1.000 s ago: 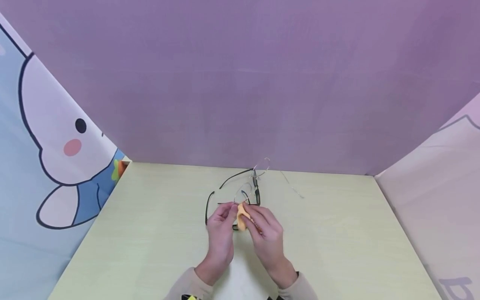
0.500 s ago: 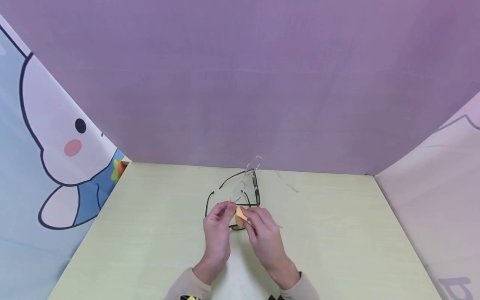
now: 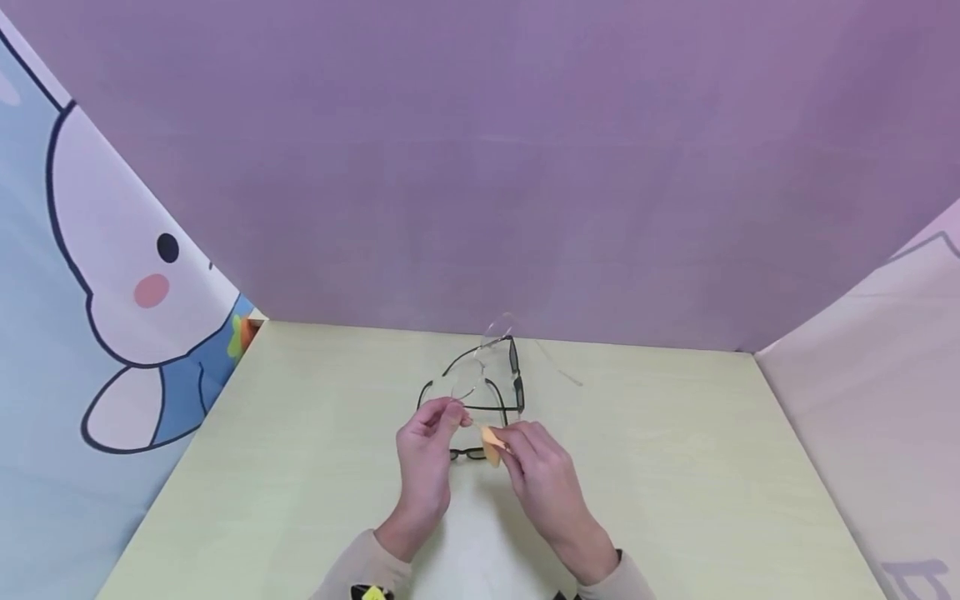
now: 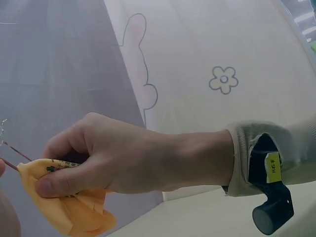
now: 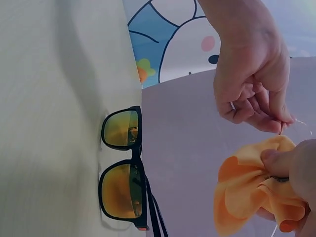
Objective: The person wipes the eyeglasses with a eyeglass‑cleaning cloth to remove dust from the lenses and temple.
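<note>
A pair of thin wire-rimmed eyeglasses (image 3: 467,382) is held up over the table, lenses pointing away. My left hand (image 3: 424,458) pinches them near one temple arm. With thumb and fingers, my right hand (image 3: 549,483) grips an orange cleaning cloth (image 3: 491,446), wrapped on that same thin temple. The right wrist view has the cloth (image 5: 247,185) hanging in loose folds, close below the left fingertips (image 5: 286,116). In the left wrist view a reddish, slender temple end enters the cloth (image 4: 69,207), which bears dark printing; the part inside is hidden.
Beyond the hands lies a black-framed pair of glasses (image 3: 518,392) with temples unfolded. Nearer stands a second black pair, sunglasses (image 3: 471,454), whose lenses look yellow-orange in the right wrist view. A purple backdrop (image 3: 480,167) rises behind the pale table (image 3: 675,467).
The hands have drawn apart a little, the left going left with the eyeglasses. The cloth has slid rightward along the temple, away from the left fingertips.
</note>
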Tool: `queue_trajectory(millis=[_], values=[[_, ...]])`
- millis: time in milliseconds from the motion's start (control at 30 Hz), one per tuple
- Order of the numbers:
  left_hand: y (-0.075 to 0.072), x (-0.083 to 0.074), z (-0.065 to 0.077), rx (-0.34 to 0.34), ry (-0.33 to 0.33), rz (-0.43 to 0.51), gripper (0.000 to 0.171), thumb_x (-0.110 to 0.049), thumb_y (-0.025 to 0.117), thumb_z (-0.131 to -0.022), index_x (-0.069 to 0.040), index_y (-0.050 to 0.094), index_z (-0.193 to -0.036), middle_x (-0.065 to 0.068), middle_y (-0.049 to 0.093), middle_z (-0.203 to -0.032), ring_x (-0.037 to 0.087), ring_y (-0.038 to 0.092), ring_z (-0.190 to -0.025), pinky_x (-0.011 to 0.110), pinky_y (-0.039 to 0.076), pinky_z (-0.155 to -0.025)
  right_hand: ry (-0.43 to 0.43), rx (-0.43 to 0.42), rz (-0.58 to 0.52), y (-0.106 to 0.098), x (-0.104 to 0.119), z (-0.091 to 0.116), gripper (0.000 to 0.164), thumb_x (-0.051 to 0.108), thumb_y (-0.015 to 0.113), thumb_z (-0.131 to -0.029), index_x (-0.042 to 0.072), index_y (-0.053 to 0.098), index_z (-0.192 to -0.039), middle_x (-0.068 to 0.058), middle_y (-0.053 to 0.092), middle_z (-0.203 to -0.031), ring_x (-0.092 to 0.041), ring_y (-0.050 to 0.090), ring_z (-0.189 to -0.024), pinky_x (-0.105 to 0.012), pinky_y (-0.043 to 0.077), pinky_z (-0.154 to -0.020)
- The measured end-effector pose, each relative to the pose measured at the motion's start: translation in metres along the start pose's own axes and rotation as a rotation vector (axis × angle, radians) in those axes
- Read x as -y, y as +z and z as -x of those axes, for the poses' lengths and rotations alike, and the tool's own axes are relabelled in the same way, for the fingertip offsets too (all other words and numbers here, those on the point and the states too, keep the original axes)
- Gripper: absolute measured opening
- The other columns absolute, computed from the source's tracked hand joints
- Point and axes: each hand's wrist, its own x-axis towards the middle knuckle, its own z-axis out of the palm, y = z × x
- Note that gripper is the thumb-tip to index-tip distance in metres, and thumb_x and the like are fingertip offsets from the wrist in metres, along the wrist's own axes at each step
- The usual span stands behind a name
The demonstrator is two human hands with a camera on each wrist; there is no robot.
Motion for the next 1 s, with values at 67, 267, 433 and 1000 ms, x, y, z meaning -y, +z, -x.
queue_trajectory(millis=[67,267,433,1000], values=[[-0.001,-0.002,-0.002,-0.011,0.004,-0.005,0.007,0.0,0.066,-0.098,0.005,0.07,-0.096,-0.004,0.069,-0.078,0.009,0.067,-0.076,0.025,0.056,-0.089,-0.005,-0.001,0.008,-0.001,-0.001,0.001,0.028,-0.003,0.082,-0.078,0.002,0.074,-0.104,-0.002,0.072,-0.094,-0.015,0.067,-0.084,-0.022,0.06,-0.078],[-0.002,-0.002,-0.005,0.004,-0.012,-0.032,0.008,-0.006,0.067,-0.1,-0.002,0.071,-0.096,-0.005,0.069,-0.079,0.01,0.066,-0.079,0.026,0.053,-0.094,0.007,0.009,0.049,-0.003,-0.007,0.005,0.031,-0.006,0.086,-0.074,0.002,0.074,-0.102,-0.002,0.071,-0.092,-0.015,0.065,-0.084,-0.022,0.06,-0.075],[-0.002,0.005,-0.001,0.035,-0.058,-0.033,0.01,-0.007,0.065,-0.101,-0.007,0.072,-0.094,-0.006,0.068,-0.078,0.01,0.065,-0.081,0.026,0.052,-0.093,0.034,0.023,0.062,-0.002,-0.01,0.013,0.031,-0.007,0.086,-0.073,0.003,0.075,-0.1,-0.001,0.072,-0.091,-0.013,0.065,-0.083,-0.021,0.058,-0.073],[0.003,0.014,0.012,0.04,-0.071,-0.039,0.017,-0.004,0.068,-0.098,0.012,0.067,-0.102,-0.005,0.07,-0.081,0.009,0.067,-0.081,0.023,0.057,-0.085,0.095,-0.026,-0.103,0.004,0.01,-0.006,0.027,-0.011,0.083,-0.075,0.003,0.073,-0.095,-0.004,0.073,-0.09,-0.016,0.069,-0.084,-0.013,0.056,-0.076]])
